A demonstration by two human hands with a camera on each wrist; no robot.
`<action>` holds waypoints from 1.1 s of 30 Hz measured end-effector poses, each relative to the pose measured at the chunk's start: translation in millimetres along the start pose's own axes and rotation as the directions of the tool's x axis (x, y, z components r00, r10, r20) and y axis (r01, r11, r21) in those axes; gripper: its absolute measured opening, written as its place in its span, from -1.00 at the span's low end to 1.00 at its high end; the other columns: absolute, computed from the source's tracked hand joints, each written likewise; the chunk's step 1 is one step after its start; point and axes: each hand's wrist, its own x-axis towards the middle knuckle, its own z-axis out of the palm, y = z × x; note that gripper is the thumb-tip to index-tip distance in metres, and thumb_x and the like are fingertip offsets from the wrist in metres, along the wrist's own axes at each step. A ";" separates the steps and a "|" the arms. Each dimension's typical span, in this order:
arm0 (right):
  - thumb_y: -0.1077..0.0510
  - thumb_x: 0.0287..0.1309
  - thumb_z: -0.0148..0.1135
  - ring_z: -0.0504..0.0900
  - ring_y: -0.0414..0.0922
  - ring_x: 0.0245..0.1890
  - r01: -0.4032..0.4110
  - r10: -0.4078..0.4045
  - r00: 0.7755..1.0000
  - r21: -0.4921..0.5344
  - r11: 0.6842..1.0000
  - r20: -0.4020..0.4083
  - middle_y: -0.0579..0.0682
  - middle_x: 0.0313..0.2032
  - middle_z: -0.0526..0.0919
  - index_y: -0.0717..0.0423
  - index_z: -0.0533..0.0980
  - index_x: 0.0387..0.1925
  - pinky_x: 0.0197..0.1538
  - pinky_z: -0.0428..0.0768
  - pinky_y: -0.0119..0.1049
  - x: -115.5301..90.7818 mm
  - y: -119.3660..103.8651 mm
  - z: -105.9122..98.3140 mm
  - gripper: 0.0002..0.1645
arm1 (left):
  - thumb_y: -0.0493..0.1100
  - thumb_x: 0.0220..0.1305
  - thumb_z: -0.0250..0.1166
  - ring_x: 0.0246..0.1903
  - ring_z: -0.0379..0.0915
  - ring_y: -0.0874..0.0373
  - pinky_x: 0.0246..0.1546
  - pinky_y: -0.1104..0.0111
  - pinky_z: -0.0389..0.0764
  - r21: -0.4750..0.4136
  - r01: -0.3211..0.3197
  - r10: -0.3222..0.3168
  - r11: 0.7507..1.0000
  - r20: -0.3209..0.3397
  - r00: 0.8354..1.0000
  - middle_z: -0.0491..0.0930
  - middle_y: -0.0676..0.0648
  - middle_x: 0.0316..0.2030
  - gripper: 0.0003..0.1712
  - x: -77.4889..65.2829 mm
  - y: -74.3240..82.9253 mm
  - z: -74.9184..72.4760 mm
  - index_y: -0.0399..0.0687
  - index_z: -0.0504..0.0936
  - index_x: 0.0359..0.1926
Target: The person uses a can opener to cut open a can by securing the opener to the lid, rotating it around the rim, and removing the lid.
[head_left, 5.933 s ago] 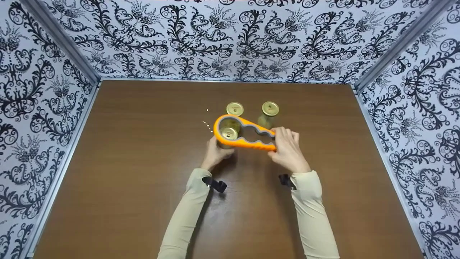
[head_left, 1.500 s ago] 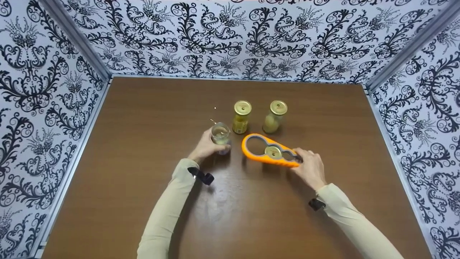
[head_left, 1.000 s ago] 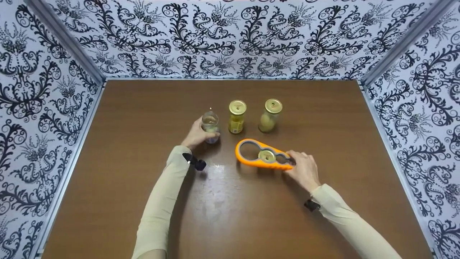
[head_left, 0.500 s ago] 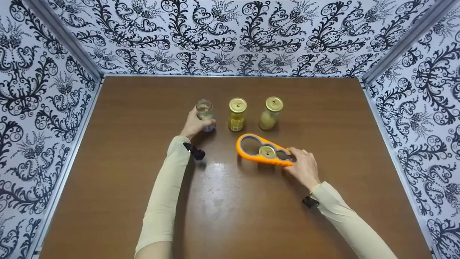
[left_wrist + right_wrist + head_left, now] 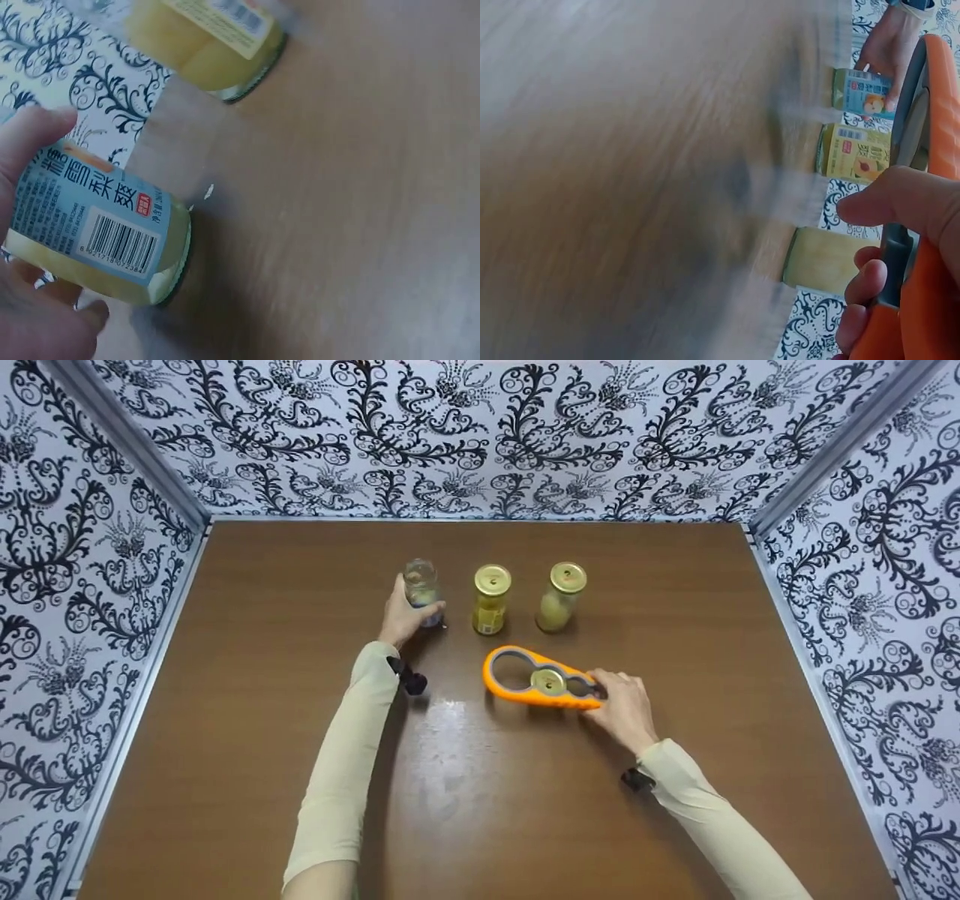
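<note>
My left hand (image 5: 403, 613) wraps round a lidless glass jar (image 5: 421, 577) at the back left of the table. Its blue label, with a barcode, and pale contents fill the left wrist view, thumb on one side and fingers on the other. My right hand (image 5: 622, 706) grips the end of an orange jar opener (image 5: 540, 701), held above the table. A gold lid (image 5: 548, 682) sits in the opener's middle hole. Two lidded jars stand upright right of my left hand: a yellow-labelled one (image 5: 490, 611) and one with pale contents (image 5: 555, 611).
The brown wooden table (image 5: 285, 675) meets patterned black-and-white walls (image 5: 465, 435) at the back and sides. A few small white specks (image 5: 209, 191) lie on the table beside the left-hand jar.
The opener was over the lidded jar; now the lid is in the opener and the jar is open. My left hand has carried the jar back and left, into line with the others.
</note>
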 end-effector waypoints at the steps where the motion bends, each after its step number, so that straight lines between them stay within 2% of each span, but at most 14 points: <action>1: 0.20 -0.31 0.55 0.56 0.09 -0.29 0.006 -0.006 1.000 -0.002 1.000 0.001 0.11 -0.26 0.69 0.19 0.61 -0.19 -0.06 0.36 -0.02 -0.7 0.2 0.8 -0.50 | -0.18 -0.03 0.53 0.06 0.39 -0.09 0.11 0.14 0.38 0.026 -0.010 0.010 1.000 0.002 1.000 0.44 -0.24 0.08 -0.02 -0.9 -1.7 -1.1 -0.24 0.17 0.34; 6: 0.14 -0.30 0.56 0.54 0.07 -0.32 0.028 -0.028 1.000 -0.009 1.000 0.007 0.09 -0.30 0.69 0.16 0.61 -0.21 -0.07 0.36 -0.02 -1.2 1.3 1.3 -0.51 | -0.14 -0.07 0.56 0.27 0.15 -0.07 0.28 0.16 0.17 0.101 -0.073 0.078 0.992 -0.048 0.996 0.23 -0.27 0.25 0.06 -7.6 -4.9 -7.7 -0.24 0.11 0.34; 9: 0.11 -0.30 0.59 0.54 0.07 -0.32 0.025 -0.025 1.000 -0.016 1.000 0.017 0.09 -0.30 0.69 0.15 0.61 -0.20 -0.07 0.35 -0.02 -1.0 1.9 0.6 -0.49 | -0.11 -0.06 0.57 0.36 0.01 -0.05 0.33 0.16 0.07 0.100 -0.065 0.072 0.993 -0.060 0.996 0.13 -0.25 0.33 0.07 -15.1 -4.8 -12.3 -0.19 0.09 0.36; 14: 0.11 -0.29 0.60 0.54 0.08 -0.31 0.024 -0.024 1.000 -0.017 1.000 0.019 0.09 -0.29 0.69 0.16 0.61 -0.19 -0.07 0.36 -0.01 -1.2 1.9 0.8 -0.47 | -0.13 -0.06 0.57 0.41 -0.11 -0.09 0.36 0.14 0.01 0.091 -0.073 0.082 0.993 -0.093 0.992 0.00 -0.29 0.40 0.05 -29.4 -8.6 -16.7 -0.22 0.12 0.35; 20: 0.18 -0.31 0.57 0.54 0.09 -0.31 0.043 -0.043 0.999 -0.003 0.999 -0.008 0.11 -0.27 0.69 0.17 0.61 -0.19 -0.10 0.36 -0.02 -2.2 2.4 2.5 -0.49 | -0.16 -0.09 0.58 0.41 -0.13 -0.12 0.37 0.14 0.00 0.118 -0.065 0.082 0.991 -0.146 0.986 -0.01 -0.33 0.41 0.05 -48.6 -14.2 -21.4 -0.26 0.14 0.33; 24: 0.21 -0.33 0.57 0.55 0.11 -0.30 0.038 -0.038 0.999 0.008 0.999 -0.015 0.12 -0.27 0.69 0.17 0.61 -0.20 -0.08 0.36 0.00 -0.2 2.1 1.8 -0.49 | -0.18 -0.08 0.57 0.38 -0.05 -0.16 0.35 0.12 0.06 0.134 -0.087 0.111 0.987 -0.181 0.977 0.05 -0.37 0.39 -0.01 -65.1 -16.8 -20.7 -0.31 0.20 0.31; 28: 0.21 -0.33 0.56 0.55 0.11 -0.28 0.023 -0.023 1.000 0.005 1.000 -0.004 0.12 -0.27 0.69 0.17 0.61 -0.20 -0.06 0.34 0.01 3.2 2.2 1.8 -0.49 | -0.21 -0.02 0.54 0.35 0.05 -0.18 0.34 0.12 0.11 0.145 -0.107 0.134 0.984 -0.192 0.972 0.15 -0.39 0.34 -0.12 -81.6 -20.5 -17.2 -0.35 0.28 0.27; 33: 0.16 -0.30 0.56 0.55 0.09 -0.28 0.017 -0.017 1.000 0.003 1.000 0.007 0.12 -0.27 0.69 0.17 0.61 -0.17 -0.04 0.34 0.00 8.7 -0.2 0.8 -0.48 | -0.25 0.04 0.49 0.31 0.14 -0.18 0.31 0.12 0.17 0.108 -0.100 0.120 0.989 -0.193 0.974 0.25 -0.39 0.29 -0.23 -100.0 -20.1 -12.5 -0.37 0.35 0.23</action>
